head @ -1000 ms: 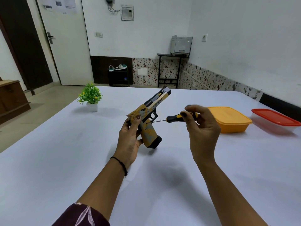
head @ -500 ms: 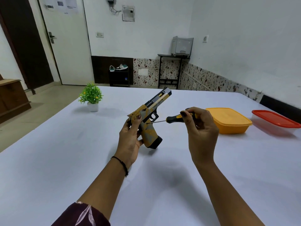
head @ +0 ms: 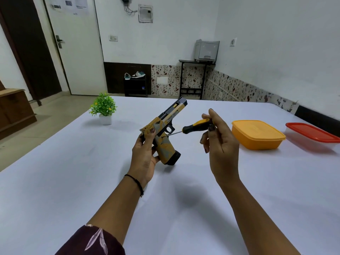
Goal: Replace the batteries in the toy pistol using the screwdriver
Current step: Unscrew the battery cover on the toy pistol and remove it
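Smooth white table (head: 73, 181), left grip (head: 144, 159) round angular toy pistol (head: 166, 120), right grip (head: 220, 144) pinching screwdriver (head: 193, 127).

1. The left hand (head: 145, 157) covers the rear of the toy pistol (head: 165, 133) and the back of its grip.
2. The tip of the screwdriver (head: 193, 127) meets the top of the grip; what it sits in is too small to tell.
3. The right hand (head: 220, 142) hides the butt end of the screwdriver's handle.
4. At 2 o'clock on the table (head: 73, 181), the red-lidded box (head: 312, 134) is cut off by the right edge.
5. At 1 o'clock, the orange box (head: 257, 137) is lidded, so its inside is hidden.
6. At 11 o'clock, the papers (head: 77, 5) on the door are cut off at the top, and their print is too small to read.
7. At 10 o'clock, the wooden cabinet (head: 14, 111) runs off the left edge.
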